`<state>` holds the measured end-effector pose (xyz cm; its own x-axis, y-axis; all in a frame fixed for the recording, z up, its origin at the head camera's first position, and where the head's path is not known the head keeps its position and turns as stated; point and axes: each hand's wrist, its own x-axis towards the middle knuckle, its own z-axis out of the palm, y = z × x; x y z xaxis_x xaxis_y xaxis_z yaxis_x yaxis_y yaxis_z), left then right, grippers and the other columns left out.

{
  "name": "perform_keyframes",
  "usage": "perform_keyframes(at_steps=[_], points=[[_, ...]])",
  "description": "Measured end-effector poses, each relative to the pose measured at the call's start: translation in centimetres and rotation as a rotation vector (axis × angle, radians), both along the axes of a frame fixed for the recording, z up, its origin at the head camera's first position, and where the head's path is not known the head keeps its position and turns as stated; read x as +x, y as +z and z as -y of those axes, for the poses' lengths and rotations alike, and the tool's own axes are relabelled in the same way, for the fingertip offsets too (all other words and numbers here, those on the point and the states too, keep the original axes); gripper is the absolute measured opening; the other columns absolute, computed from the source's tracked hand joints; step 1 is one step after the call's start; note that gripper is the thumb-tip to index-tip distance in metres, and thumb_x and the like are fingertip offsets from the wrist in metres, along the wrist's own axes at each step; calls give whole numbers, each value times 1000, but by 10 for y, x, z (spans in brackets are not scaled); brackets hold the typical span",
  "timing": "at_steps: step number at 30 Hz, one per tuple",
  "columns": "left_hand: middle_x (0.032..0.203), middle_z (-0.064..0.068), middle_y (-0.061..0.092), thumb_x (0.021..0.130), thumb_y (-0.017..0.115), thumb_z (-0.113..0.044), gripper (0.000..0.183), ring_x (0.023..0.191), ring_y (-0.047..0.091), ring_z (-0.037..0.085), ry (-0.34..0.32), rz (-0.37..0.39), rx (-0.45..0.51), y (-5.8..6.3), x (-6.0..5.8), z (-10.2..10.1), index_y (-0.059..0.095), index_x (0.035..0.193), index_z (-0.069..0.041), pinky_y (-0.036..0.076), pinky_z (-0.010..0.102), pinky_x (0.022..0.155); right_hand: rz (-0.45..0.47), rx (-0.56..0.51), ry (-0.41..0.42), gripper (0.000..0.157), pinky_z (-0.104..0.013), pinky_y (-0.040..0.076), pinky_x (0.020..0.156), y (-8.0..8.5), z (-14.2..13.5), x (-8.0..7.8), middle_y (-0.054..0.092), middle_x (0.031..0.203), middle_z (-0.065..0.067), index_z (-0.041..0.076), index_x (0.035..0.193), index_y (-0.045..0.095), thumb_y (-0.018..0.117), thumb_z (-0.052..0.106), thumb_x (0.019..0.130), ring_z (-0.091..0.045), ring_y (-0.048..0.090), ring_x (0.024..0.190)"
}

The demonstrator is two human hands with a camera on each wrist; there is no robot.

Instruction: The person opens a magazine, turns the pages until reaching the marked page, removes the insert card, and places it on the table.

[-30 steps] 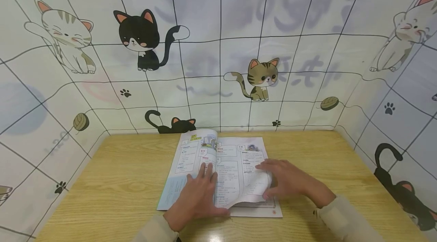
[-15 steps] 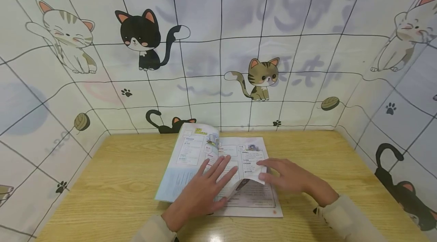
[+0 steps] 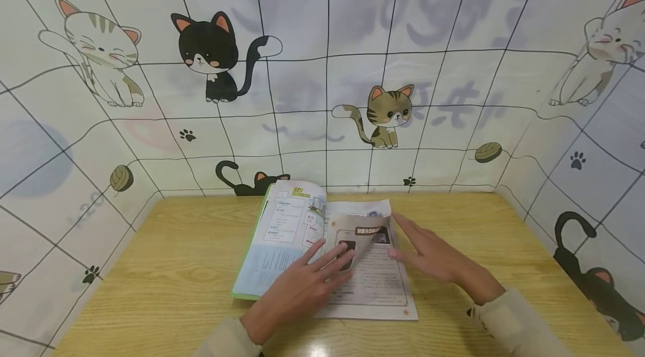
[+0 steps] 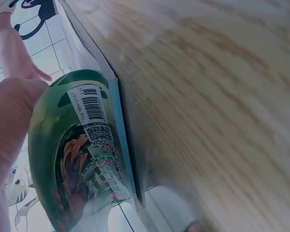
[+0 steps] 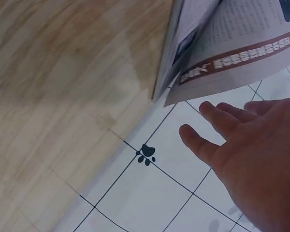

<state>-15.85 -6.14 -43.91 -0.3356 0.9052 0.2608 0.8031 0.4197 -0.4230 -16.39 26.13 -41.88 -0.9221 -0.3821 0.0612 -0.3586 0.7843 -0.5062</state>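
Note:
An open booklet (image 3: 297, 234) lies on the wooden table (image 3: 176, 267) in the head view. One page (image 3: 360, 222) stands lifted and curls over toward the left. My right hand (image 3: 428, 253) is beside that page, fingers straight, with the fingertips at its right edge. Resting flat near the spine, my left hand (image 3: 307, 278) has its straight fingers spread on the paper. In the left wrist view the booklet's green back cover (image 4: 82, 159) with a barcode curves up off the table. The right wrist view has my right hand (image 5: 251, 145) below the hanging page (image 5: 241, 48).
Walls (image 3: 327, 66) covered in a cat-pattern sheet close the table in at the back, left and right. Bare wood (image 3: 478, 222) lies on both sides of the booklet. The table's front edge runs just below my sleeves.
The right-hand page has risen and swung leftward, uncovering the page under it. My right hand moved up and back with it, and my left fingers slid toward the spine.

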Motion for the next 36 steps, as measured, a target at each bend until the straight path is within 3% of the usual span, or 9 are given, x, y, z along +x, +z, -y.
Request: perform_keyframes(at_steps=[4,8,10,16,20,28,36], points=[[156,1,42,89,63,-24,33,149,27,23,10,-30,-37,-2,-2,0,70,121,-26,17,49,120,20,106,70,98,-70,27,106,-8,-2,0,30,159,-20,10,156,31,71,60,83,-43,37,140],[152,3,47,86,66,-26,25,145,35,23,16,-38,-73,-4,-3,1,75,110,-27,22,49,118,98,168,208,109,-70,27,106,-17,-3,1,36,156,-22,9,150,44,80,65,63,-43,41,137],[150,4,49,86,67,-27,21,144,37,23,23,-21,-72,-4,-3,1,77,105,-27,24,49,118,149,172,230,111,-70,24,108,-22,-3,1,36,156,-20,10,148,47,82,65,58,-43,39,139],[147,5,53,86,68,-30,18,143,38,25,76,54,-31,-2,-1,3,77,98,-20,28,54,115,195,175,212,108,-68,21,111,-27,-2,1,36,157,-14,13,147,49,83,63,58,-38,35,143],[148,6,51,87,68,-36,27,143,38,27,124,108,-5,-2,-2,5,76,105,-17,32,57,111,197,176,209,107,-67,21,111,-26,-1,1,36,157,-14,12,147,49,84,62,59,-38,35,143],[144,8,54,89,65,-40,35,139,43,28,210,130,4,-6,-3,5,74,111,-15,45,59,98,205,155,200,106,-67,20,111,-21,-2,5,35,157,-15,11,147,50,86,58,60,-39,35,143],[141,11,56,92,61,-33,30,135,47,32,290,274,81,-8,-5,8,73,110,-13,50,62,86,189,144,207,106,-64,25,111,-23,-3,5,36,158,-13,11,147,50,84,61,59,-39,36,142]])
